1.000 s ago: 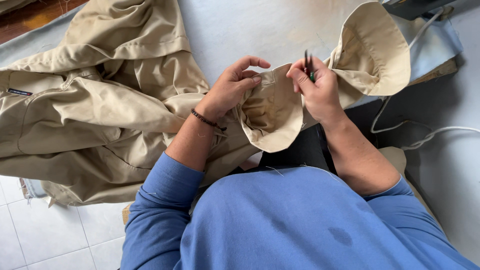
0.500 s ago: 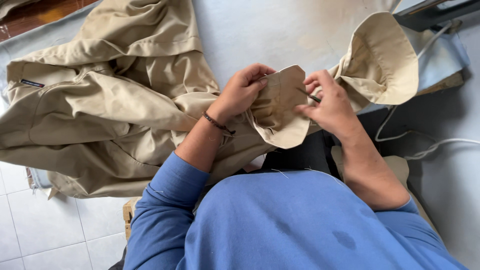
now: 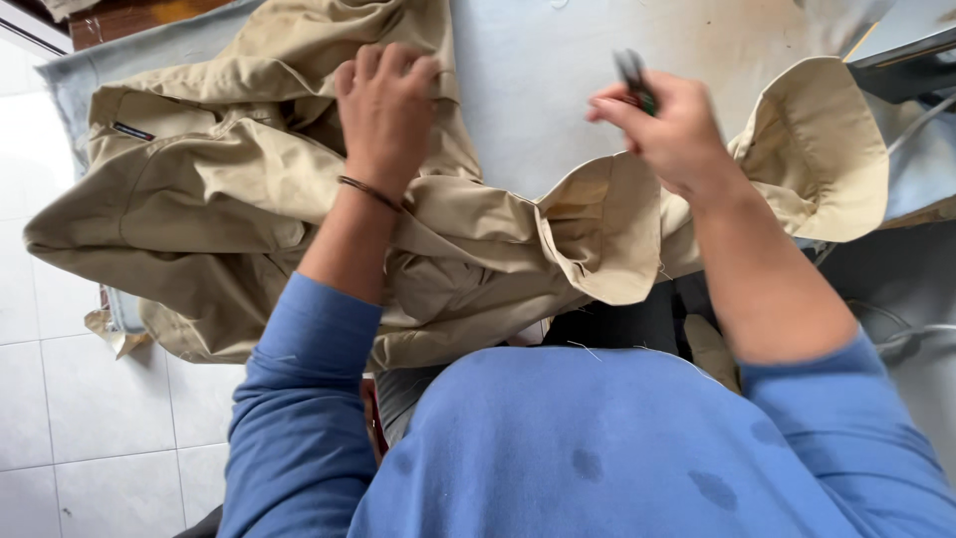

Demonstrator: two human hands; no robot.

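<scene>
A beige garment (image 3: 229,214) lies bunched across a pale table (image 3: 538,90), one cuff (image 3: 827,149) turned open at the right and another cuff (image 3: 607,229) hanging near the table's front edge. My left hand (image 3: 383,110) rests on the bunched cloth at the upper middle, fingers curled into the fabric. My right hand (image 3: 667,130) is raised above the table between the two cuffs and pinches a small dark tool (image 3: 633,72), blurred, perhaps thread snips. A thin band circles my left wrist.
White floor tiles (image 3: 60,399) show at the left. A grey machine edge (image 3: 906,50) and white cables (image 3: 916,334) sit at the right. Loose threads cling to my blue shirt.
Both hands have let go of the near cuff. My left hand moved up and left onto the bunched cloth; my right hand lifted away with the tool.
</scene>
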